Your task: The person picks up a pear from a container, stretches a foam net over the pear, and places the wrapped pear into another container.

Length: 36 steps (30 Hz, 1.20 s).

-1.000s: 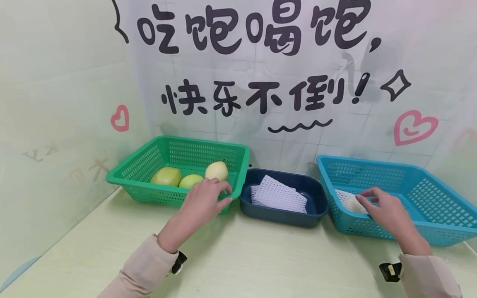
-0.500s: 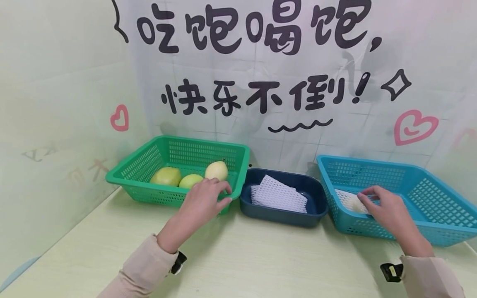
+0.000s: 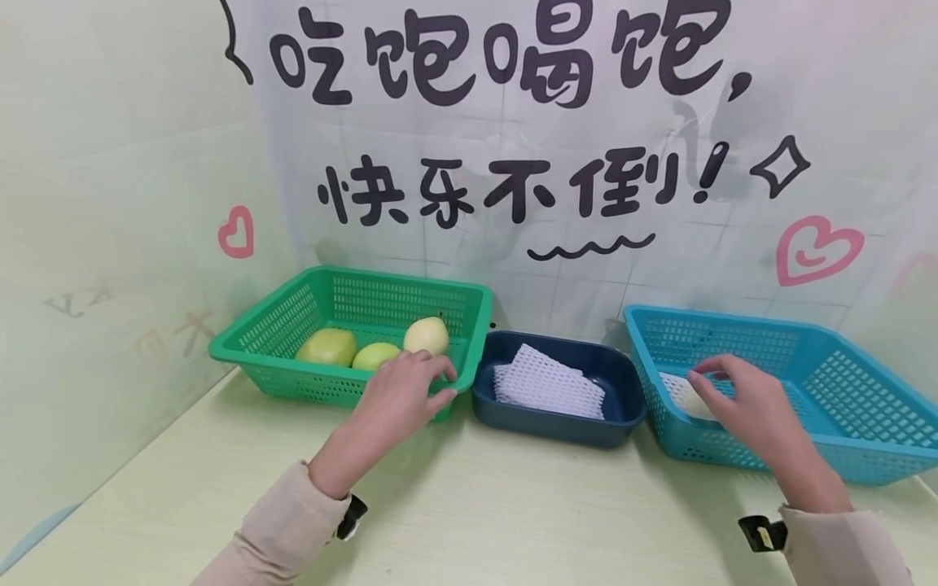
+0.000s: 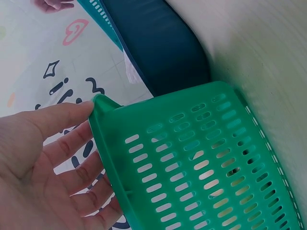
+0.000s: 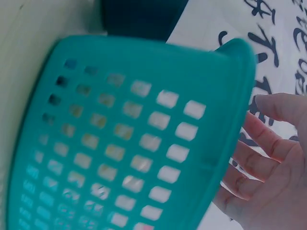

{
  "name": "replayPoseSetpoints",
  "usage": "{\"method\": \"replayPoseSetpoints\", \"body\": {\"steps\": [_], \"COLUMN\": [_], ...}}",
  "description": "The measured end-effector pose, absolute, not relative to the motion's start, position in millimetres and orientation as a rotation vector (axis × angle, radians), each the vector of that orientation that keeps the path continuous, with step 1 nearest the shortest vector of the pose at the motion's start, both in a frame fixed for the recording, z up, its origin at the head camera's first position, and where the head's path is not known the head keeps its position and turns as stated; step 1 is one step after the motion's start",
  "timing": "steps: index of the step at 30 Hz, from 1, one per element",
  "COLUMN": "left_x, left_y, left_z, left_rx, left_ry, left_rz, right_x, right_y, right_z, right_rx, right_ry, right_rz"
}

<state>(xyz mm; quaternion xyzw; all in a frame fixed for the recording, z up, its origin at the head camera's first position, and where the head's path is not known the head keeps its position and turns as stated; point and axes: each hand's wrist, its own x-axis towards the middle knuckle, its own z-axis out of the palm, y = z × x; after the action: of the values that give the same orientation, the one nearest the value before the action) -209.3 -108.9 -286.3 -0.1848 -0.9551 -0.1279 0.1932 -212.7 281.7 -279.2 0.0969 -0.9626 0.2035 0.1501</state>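
In the head view my left hand [image 3: 403, 389] lies over the front right of the green basket [image 3: 293, 381], fingers loosely bent. The left wrist view has the thumb tip right at the rim corner. Inside the basket are a pale yellow pear [image 3: 425, 335], a light green round fruit [image 3: 375, 355] and a larger yellow-green fruit [image 3: 326, 347]. My right hand [image 3: 755, 407] hovers over the front left of the blue basket [image 3: 872, 399], fingers softly curved with nothing between them. Just beneath it lies a pale fruit in a white foam net [image 3: 687, 399], partly hidden by the hand.
Between the baskets stands a dark navy tray [image 3: 557, 430] with white foam nets [image 3: 545, 382] piled in it. All three containers sit on a pale wood table [image 3: 528, 513], against a wall sheet [image 3: 469, 268] with black lettering.
My right hand has lifted a little and shifted slightly left above the foam-netted fruit. My left hand and the containers have stayed in place.
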Motion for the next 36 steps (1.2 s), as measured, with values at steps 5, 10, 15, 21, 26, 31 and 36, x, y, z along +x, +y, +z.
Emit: {"method": "replayPoseSetpoints", "body": {"steps": [5,10,15,21,26,31,36], "left_x": [-208.7,-208.9,-208.6,-207.7,-208.4,-210.5,-212.7], "left_y": [-109.2,-108.9,-109.4,-109.7,-110.2,-111.1,-114.2], "left_z": [-286.4,-286.6,-286.8,-286.0,-285.2,-283.5,-282.1], "left_rx": [-0.512,-0.514,-0.514,-0.517,-0.514,-0.518,-0.505], "left_ry": [-2.687,-2.68,-2.676,-2.674,-2.681,-2.709,-2.731], "left_rz": [-0.364,-0.366,-0.364,-0.377,-0.408,-0.463,-0.571], "right_x": [-209.1,-204.9,-204.7,-208.0,-210.6,-211.4,-212.7], "right_y": [262.6,239.1,218.6,205.1,198.6,196.3,196.5], "right_z": [-277.0,-280.2,-289.4,-305.4,-317.5,-322.8,-323.8], "right_rx": [0.349,0.434,0.57,0.72,0.762,0.753,0.758], "right_ry": [-2.728,-2.696,-2.642,-2.599,-2.612,-2.638,-2.661], "right_rz": [0.56,0.567,0.523,0.474,0.441,0.401,0.405]}}
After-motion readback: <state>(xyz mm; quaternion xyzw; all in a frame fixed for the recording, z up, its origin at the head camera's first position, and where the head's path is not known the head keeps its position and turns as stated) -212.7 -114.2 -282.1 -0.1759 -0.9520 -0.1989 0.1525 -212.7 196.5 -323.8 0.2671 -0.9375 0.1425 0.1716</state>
